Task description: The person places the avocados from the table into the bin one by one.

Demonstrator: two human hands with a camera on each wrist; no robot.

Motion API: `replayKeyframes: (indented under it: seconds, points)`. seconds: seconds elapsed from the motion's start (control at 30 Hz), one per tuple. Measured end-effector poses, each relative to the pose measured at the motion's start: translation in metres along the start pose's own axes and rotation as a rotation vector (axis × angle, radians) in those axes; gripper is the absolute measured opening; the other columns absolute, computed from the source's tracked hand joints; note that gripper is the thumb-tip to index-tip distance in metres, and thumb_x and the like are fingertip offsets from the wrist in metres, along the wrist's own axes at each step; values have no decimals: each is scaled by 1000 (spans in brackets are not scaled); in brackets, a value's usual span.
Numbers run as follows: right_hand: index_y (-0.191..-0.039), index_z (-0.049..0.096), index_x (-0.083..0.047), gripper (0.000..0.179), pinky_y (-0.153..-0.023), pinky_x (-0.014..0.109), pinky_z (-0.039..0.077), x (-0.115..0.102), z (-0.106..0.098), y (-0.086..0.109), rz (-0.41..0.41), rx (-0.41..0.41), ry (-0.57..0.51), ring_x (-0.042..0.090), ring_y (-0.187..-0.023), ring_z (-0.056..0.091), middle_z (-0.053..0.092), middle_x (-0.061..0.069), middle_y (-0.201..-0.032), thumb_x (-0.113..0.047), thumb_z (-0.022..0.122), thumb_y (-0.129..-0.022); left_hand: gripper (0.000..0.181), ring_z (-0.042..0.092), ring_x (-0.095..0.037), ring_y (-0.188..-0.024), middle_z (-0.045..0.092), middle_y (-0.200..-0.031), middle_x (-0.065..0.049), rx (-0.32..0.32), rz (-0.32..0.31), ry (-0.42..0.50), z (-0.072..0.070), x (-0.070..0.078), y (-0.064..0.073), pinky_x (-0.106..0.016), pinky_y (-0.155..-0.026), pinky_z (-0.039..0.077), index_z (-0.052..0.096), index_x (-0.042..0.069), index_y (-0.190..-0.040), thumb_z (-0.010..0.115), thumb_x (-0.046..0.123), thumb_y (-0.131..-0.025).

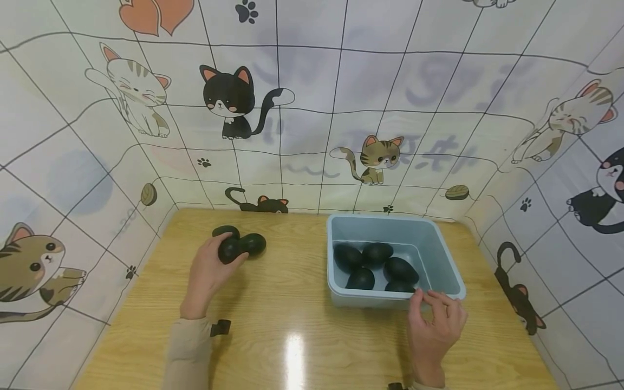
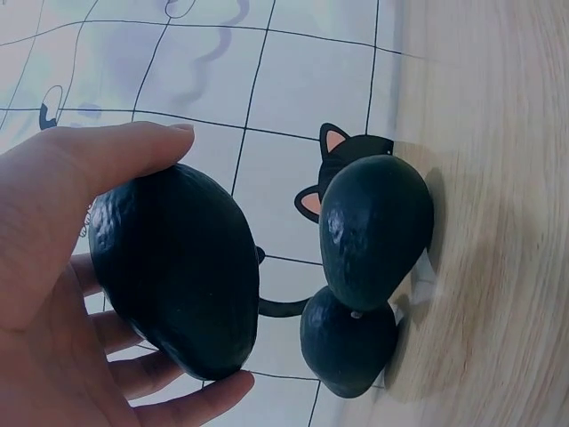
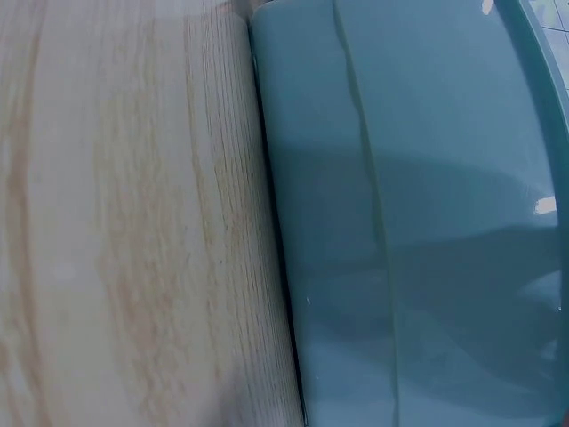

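Observation:
My left hand (image 1: 209, 271) grips a dark green avocado (image 2: 178, 267), thumb on one side and fingers curled round the other. Just past it on the table lie two more avocados, one toward the right (image 1: 254, 245) and one behind (image 1: 225, 231). A light blue plastic bin (image 1: 390, 218) stands to the right, with several avocados (image 1: 401, 270) gathered toward its left side. At the bin's front rim, near the right corner, my right hand (image 1: 435, 325) pinches the edge between thumb and fingers. Only the bin's outer wall (image 3: 427, 222) and the table show in the right wrist view.
The wood-grain table (image 1: 292, 303) reaches back to a wall covering (image 1: 312, 124) printed with cats and grid lines, which also runs along both sides. Table surface lies between the loose avocados and the bin.

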State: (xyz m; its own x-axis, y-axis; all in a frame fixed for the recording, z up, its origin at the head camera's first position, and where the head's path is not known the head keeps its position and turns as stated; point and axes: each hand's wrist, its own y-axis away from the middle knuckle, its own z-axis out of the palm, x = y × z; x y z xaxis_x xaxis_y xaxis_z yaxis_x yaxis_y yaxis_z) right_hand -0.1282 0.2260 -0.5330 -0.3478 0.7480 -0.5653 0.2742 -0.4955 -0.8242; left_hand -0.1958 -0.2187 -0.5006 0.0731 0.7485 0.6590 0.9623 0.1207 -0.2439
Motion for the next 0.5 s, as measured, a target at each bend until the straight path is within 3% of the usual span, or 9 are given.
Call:
replayKeyframes:
  seconds: [0.17, 0.5]
  points:
    - [-71, 66, 13, 16, -103, 25, 32, -3, 0, -1, -6, 8, -5, 51, -83, 54, 65, 31, -82, 4, 77, -79, 66, 55, -49, -138, 61, -147, -25, -5, 8, 13, 1, 5, 0, -66, -112, 46, 60, 4, -147, 83, 36, -93]
    - [-73, 70, 9, 18, -104, 24, 34, 18, 0, 7, -10, -17, 11, 47, -87, 56, 68, 26, -86, -3, 79, -82, 66, 55, -47, -138, 61, -147, -23, -8, 21, 16, 5, 12, 0, -64, -112, 46, 61, 5, -146, 83, 38, -93]
